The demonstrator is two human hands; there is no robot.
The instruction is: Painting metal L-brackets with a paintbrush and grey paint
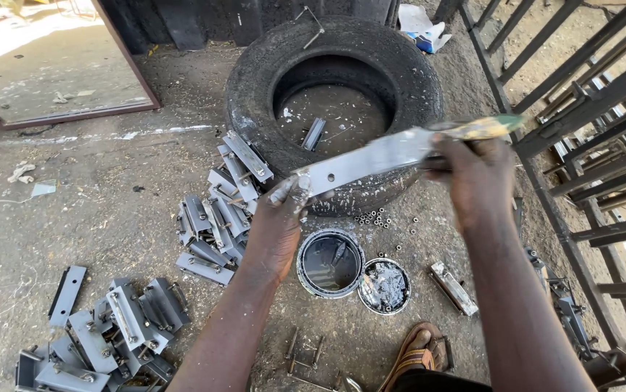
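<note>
My left hand (278,221) grips the near end of a flat grey metal bar (365,160) with a hole in it, holding it level above a black tyre (255,87). My right hand (476,174) is closed on a paintbrush with a yellow-green handle (483,128), laid against the bar's far end. The brush's bristles are hidden behind the bar and my hand. Below my hands, an open paint tin (329,263) with dark paint stands on the ground, its paint-smeared lid (385,286) beside it.
Grey painted metal brackets lie in a heap (215,218) left of the tyre and in another heap (109,327) at the lower left. Small nuts (382,218) are scattered by the tyre. A dark metal gate frame (588,109) lies to the right. My sandalled foot (418,356) is at the bottom.
</note>
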